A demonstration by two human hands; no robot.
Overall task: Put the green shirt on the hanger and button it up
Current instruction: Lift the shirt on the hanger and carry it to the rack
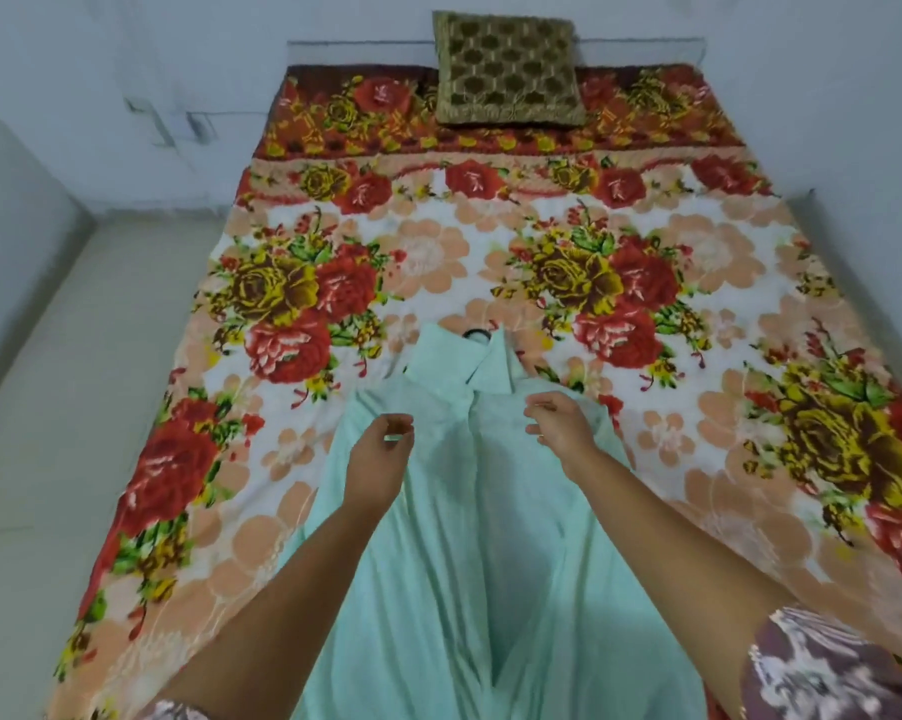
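Observation:
A pale green shirt [459, 511] lies front-up along the bed, collar away from me. A black hanger hook [475, 333] pokes out at the collar; the rest of the hanger is hidden inside the shirt. My left hand [381, 449] hovers over the shirt's left chest with fingers curled and apart, holding nothing. Near the right shoulder of the shirt, my right hand [560, 420] hangs just above the cloth with loosely curled fingers and nothing in them. The front placket runs between my two hands.
The shirt rests on a bed with a floral blanket [646, 262] in red, yellow and peach. A brown-gold cushion [508, 70] leans at the head against the wall. Pale floor [75, 356] runs along the bed's left side.

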